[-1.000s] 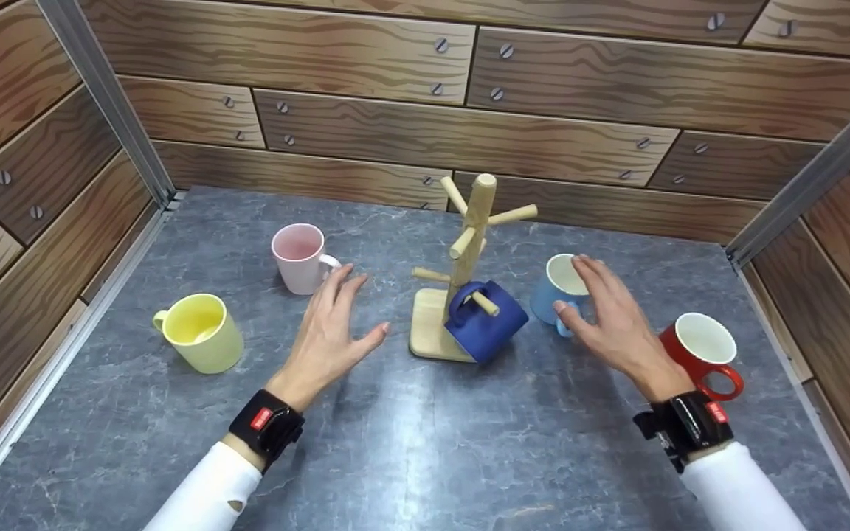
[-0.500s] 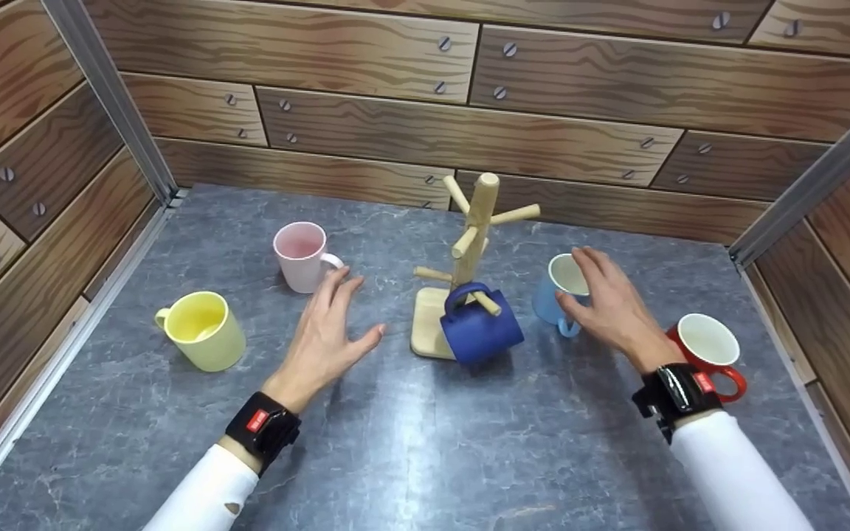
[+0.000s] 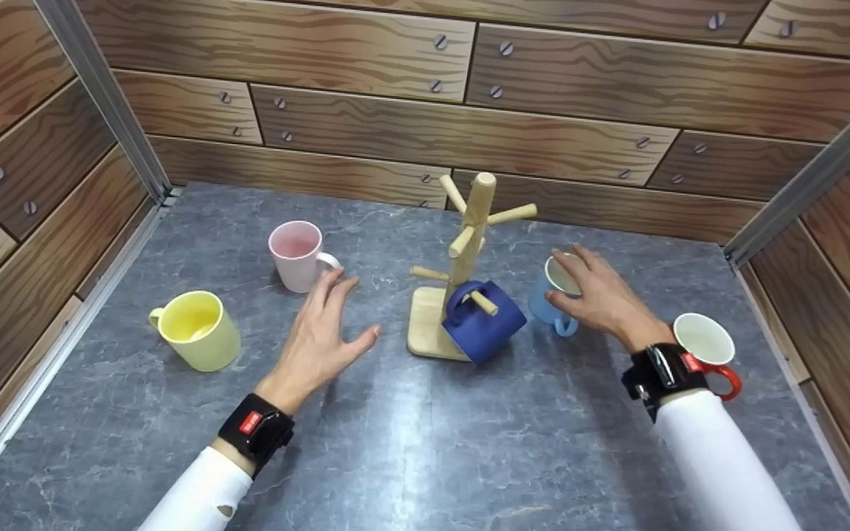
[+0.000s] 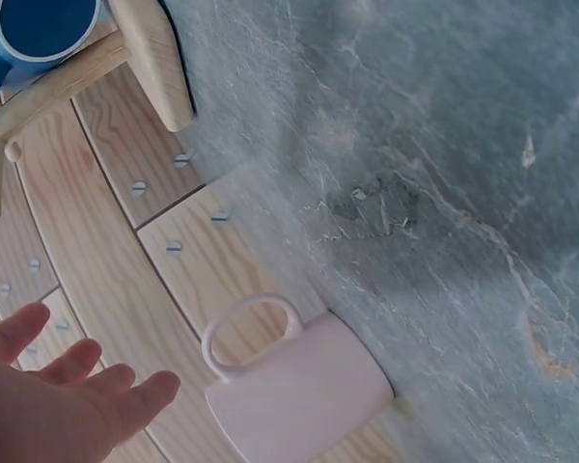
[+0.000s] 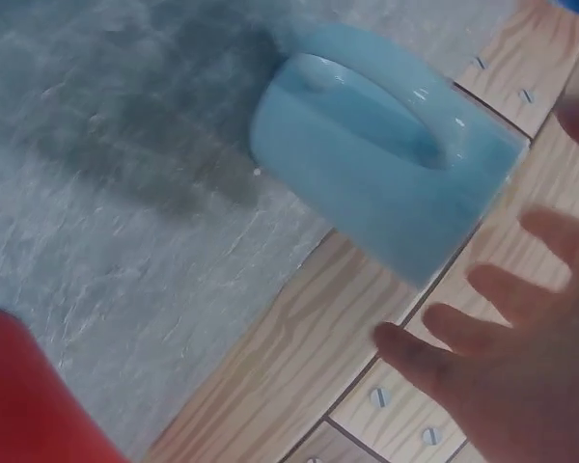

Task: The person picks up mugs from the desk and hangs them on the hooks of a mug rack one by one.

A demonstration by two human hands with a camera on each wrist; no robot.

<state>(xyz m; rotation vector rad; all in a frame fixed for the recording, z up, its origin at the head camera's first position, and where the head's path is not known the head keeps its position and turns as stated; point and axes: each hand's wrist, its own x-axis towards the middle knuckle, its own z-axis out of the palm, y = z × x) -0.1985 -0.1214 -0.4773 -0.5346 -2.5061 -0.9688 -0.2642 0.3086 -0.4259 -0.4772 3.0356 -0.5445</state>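
Right hand edges leftward over light blue mug

Its spread fingers now overlap the mug's mouth in the head view, gripping nothing; that mug stands on the counter, beside the wooden rack. The navy mug on the rack's peg has swung slightly. Left hand, also spread and holding nothing, stays near the pink mug's handle.

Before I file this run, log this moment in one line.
left hand: empty, near pink mug; right hand: empty, near light-blue mug; navy mug: hung on rack
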